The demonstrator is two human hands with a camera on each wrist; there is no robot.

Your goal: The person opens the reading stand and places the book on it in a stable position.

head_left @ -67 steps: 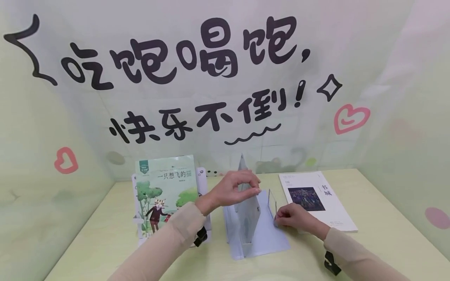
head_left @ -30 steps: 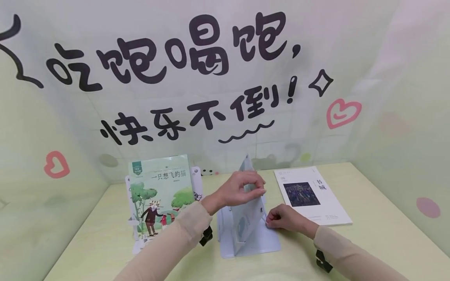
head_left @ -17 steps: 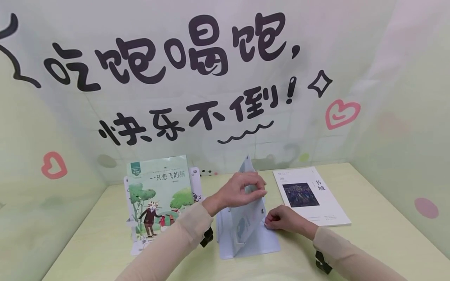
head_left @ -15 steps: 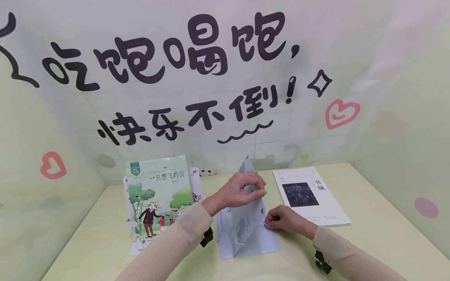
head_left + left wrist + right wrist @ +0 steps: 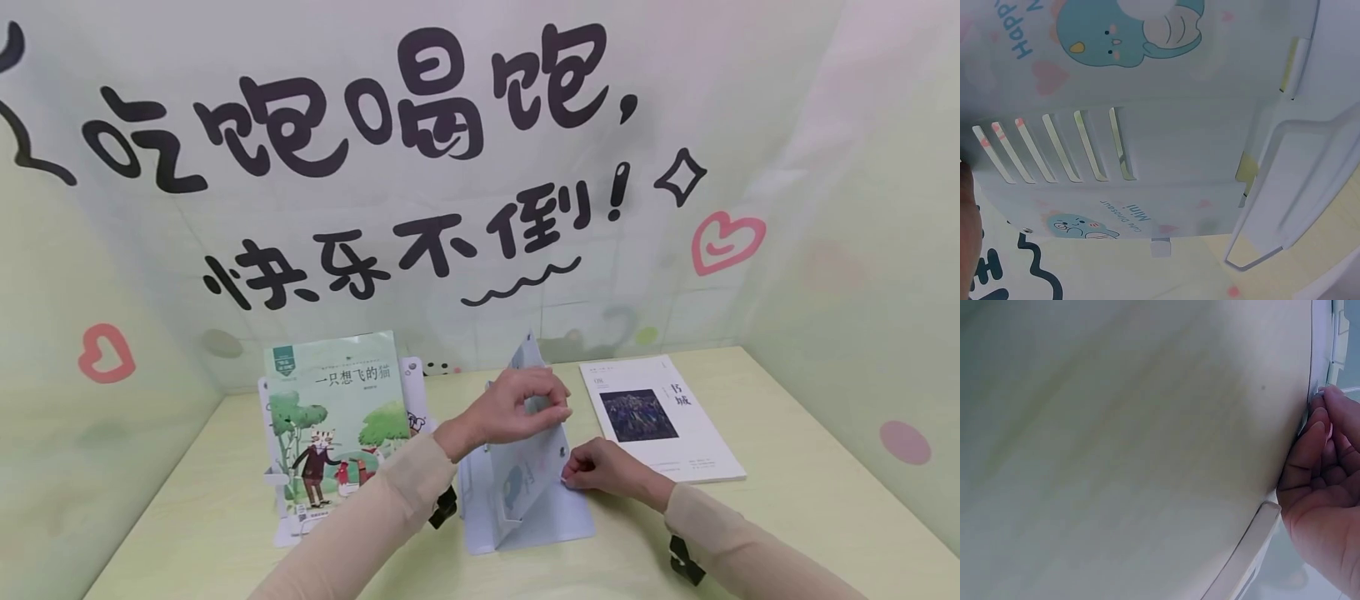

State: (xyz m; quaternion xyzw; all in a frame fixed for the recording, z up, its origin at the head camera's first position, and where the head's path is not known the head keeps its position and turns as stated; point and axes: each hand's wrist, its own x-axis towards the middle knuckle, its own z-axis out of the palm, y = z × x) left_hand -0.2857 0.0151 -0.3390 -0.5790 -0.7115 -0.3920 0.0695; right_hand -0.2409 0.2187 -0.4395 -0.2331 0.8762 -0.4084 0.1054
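A pale blue book stand (image 5: 525, 487) with a dinosaur print stands mid-table, its back panel (image 5: 1179, 144) raised off the flat base (image 5: 562, 521). My left hand (image 5: 513, 404) grips the upper edge of this panel, thumb and fingers curled; in the left wrist view the slots and the print face the camera. Low at the panel's right side, my right hand (image 5: 618, 471) pinches a thin part of the stand near the base. In the right wrist view the right hand's fingertips (image 5: 1329, 397) meet at the stand's edge. The pinched part is mostly hidden by the fingers.
To the left, a green picture book (image 5: 337, 425) leans upright on another white stand (image 5: 415, 387). A white magazine (image 5: 705, 450) lies flat at the right, close behind the right hand. The pale wooden table (image 5: 810, 517) ends at the printed back wall (image 5: 645, 275).
A wire support, standing open right of the panel at first, has swung in toward the panel with my right hand on it. The panel's printed face now shows more. Lately both hands barely move.
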